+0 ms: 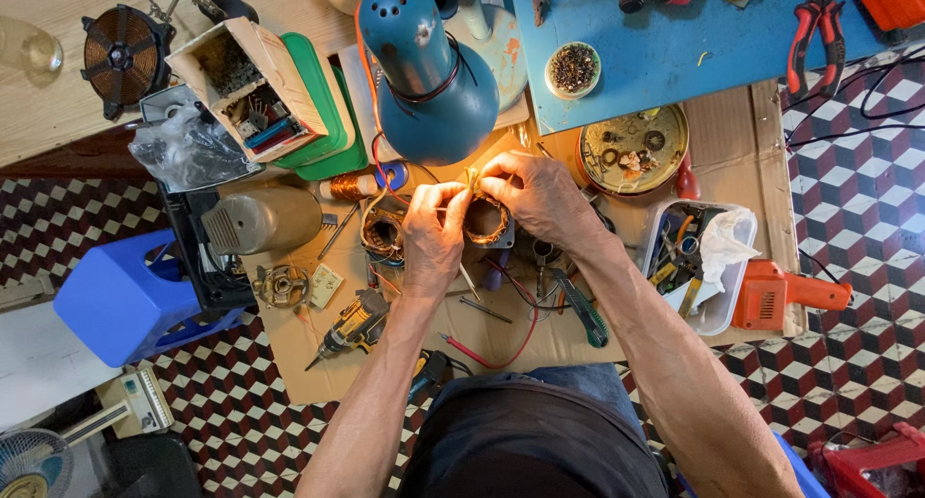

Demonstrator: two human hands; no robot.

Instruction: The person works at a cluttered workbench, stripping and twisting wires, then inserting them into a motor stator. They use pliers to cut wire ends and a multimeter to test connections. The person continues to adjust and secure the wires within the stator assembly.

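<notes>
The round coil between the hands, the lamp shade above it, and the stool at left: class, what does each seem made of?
The round coil, held by the left hand and right hand: coppery wire windings, probably enamelled copper on a metal core. Lamp shade: blue painted metal, seemingly, with vent holes and a sheen. Stool: glossy blue moulded plastic.

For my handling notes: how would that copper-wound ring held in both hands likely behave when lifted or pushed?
The copper-wound ring is probably stiff and heavy for its size, given its dense windings. Its fine wire looks easy to nick. Both the left hand and right hand pinch it.

Motor stator (487, 219) between both hands, under lamp (427, 74); drill (355, 327) left, tray (701, 267) right.
</notes>
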